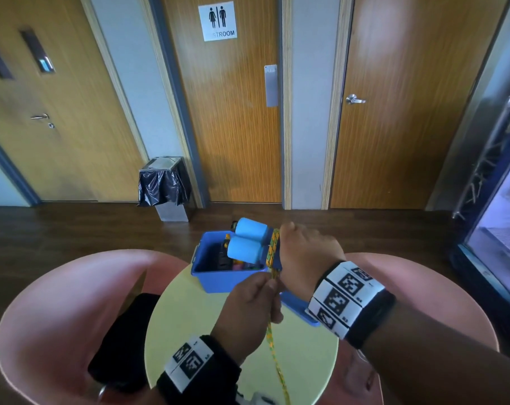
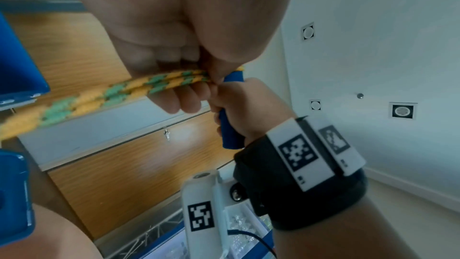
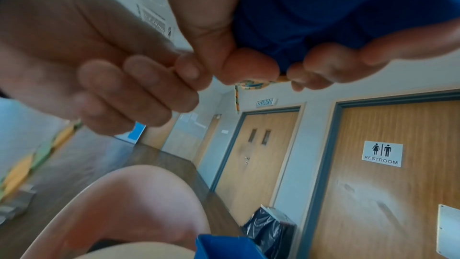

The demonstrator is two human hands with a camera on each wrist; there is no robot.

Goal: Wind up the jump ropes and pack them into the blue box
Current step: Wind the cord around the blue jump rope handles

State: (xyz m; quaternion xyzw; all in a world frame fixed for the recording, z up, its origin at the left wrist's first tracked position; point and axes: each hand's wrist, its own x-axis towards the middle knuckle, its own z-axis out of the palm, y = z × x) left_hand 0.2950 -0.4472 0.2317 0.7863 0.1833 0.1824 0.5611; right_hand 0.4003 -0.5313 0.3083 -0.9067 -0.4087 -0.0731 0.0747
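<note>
My right hand grips the two blue foam handles of a jump rope side by side above the blue box. A yellow and green braided rope is wrapped around the handles next to my fingers. My left hand pinches the same rope just below the handles, and the rest of it trails down over the table toward me. In the right wrist view the handles fill my palm. The box holds other coloured ropes, half hidden by the handles.
The box stands on a small round pale yellow table, with its blue lid lying at my right wrist. Pink chairs flank the table, a black bag on the left one. Behind are wooden doors and a lined bin.
</note>
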